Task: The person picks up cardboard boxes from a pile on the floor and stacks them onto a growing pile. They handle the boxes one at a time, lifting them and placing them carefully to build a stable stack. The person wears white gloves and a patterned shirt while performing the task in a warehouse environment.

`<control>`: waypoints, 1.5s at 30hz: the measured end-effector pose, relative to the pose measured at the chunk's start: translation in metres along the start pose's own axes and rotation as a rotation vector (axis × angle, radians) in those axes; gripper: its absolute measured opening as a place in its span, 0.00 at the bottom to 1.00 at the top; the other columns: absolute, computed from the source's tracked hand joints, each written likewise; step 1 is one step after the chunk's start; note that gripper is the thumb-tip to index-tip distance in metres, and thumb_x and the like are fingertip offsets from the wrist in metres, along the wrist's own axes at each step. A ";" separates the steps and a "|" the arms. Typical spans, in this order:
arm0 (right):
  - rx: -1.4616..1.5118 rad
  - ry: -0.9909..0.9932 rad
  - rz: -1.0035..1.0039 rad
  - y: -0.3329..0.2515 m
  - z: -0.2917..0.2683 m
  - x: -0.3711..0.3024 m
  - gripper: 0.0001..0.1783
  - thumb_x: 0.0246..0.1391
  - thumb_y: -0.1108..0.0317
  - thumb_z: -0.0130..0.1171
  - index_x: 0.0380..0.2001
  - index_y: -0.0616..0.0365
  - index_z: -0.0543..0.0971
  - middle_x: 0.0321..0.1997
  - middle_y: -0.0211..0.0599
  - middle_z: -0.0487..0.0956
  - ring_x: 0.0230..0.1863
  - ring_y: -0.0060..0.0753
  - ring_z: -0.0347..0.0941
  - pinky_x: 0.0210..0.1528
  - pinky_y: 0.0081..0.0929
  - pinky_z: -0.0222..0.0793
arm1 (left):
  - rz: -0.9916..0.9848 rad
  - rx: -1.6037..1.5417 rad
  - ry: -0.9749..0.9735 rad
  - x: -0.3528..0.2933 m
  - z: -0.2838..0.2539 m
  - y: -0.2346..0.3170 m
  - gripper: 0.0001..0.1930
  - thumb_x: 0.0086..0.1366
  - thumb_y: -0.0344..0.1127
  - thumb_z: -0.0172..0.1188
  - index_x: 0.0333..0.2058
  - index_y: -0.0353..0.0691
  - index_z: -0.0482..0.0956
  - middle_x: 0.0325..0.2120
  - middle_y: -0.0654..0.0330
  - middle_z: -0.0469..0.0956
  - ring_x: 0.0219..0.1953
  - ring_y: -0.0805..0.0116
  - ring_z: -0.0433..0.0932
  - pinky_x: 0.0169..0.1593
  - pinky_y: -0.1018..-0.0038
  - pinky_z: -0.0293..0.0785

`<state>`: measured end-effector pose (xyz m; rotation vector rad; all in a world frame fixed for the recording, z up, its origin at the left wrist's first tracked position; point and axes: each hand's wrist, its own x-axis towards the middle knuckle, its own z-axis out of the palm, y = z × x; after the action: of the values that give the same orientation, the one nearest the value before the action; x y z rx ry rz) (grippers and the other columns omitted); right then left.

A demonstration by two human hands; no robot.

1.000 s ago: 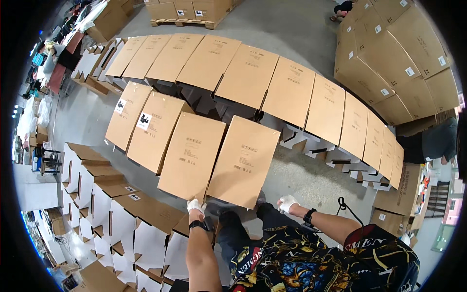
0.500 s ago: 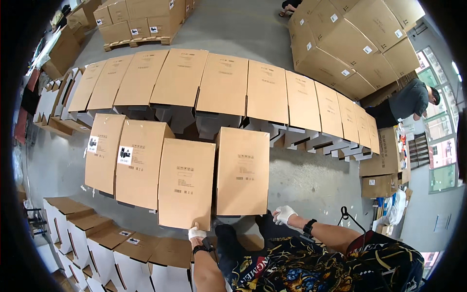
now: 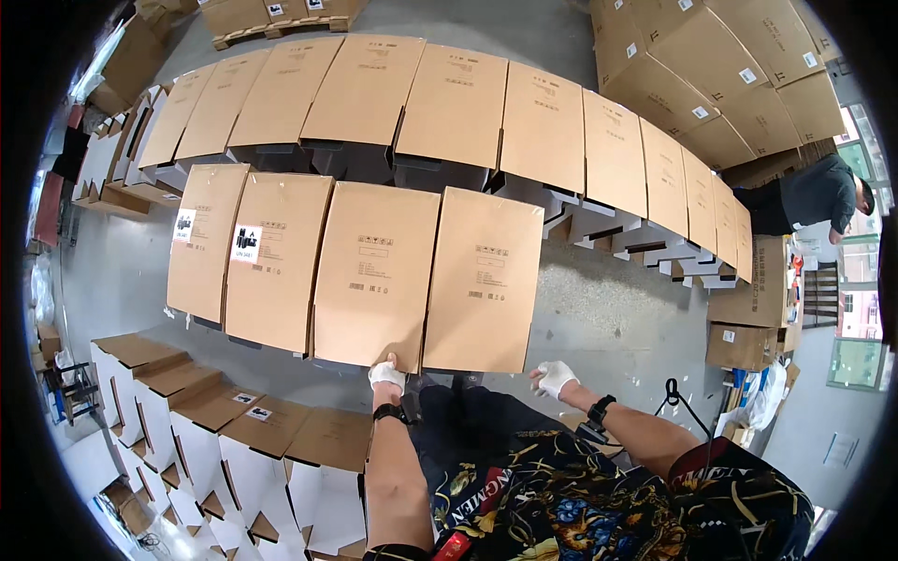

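Observation:
A row of tall brown cardboard boxes stands in front of me. My left hand, in a white glove with bare fingertips, grips the near edge of the third cardboard box, its other fingers partly hidden below the edge. Right beside that box stands the fourth cardboard box. My right hand, also gloved, is off its near right corner, holding nothing, with fingers apart. On the left are two more boxes, including the labelled box.
Beyond runs a long curved row of brown-topped boxes. Open white-sided cartons line the lower left. Large cartons are stacked at the far right, near a person in dark clothing. Grey floor shows on the right.
The third box has shifted away from me, its near edge now level with the fourth's. My left hand moved with it. My view has tilted, and my right hand stays free.

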<state>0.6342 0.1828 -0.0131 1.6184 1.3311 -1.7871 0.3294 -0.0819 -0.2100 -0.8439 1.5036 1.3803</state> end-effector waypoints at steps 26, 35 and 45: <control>0.011 0.025 0.082 -0.083 0.212 -0.004 0.14 0.53 0.69 0.49 0.39 0.69 0.73 0.27 0.44 0.78 0.27 0.39 0.77 0.28 0.31 0.74 | 0.352 -0.695 0.133 0.079 -0.234 0.325 0.19 0.58 0.36 0.65 0.46 0.43 0.69 0.34 0.62 0.76 0.37 0.64 0.76 0.39 0.65 0.75; -0.020 -0.073 0.091 -0.150 0.320 -0.015 0.16 0.50 0.74 0.57 0.42 0.71 0.72 0.30 0.43 0.78 0.29 0.34 0.77 0.33 0.27 0.74 | 0.337 -0.889 0.296 0.091 -0.213 0.387 0.13 0.57 0.29 0.65 0.39 0.39 0.73 0.34 0.60 0.77 0.35 0.64 0.77 0.39 0.65 0.76; 0.148 0.077 0.205 -0.096 0.280 0.011 0.19 0.56 0.63 0.45 0.41 0.72 0.71 0.28 0.51 0.77 0.27 0.47 0.76 0.28 0.34 0.72 | 0.228 -0.735 0.025 0.108 -0.241 0.380 0.23 0.58 0.43 0.66 0.46 0.35 0.72 0.43 0.59 0.75 0.41 0.62 0.75 0.45 0.64 0.73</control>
<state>0.4008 -0.0001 -0.0185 1.8462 1.0416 -1.7499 -0.0981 -0.2553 -0.1756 -1.1496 1.1219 2.1548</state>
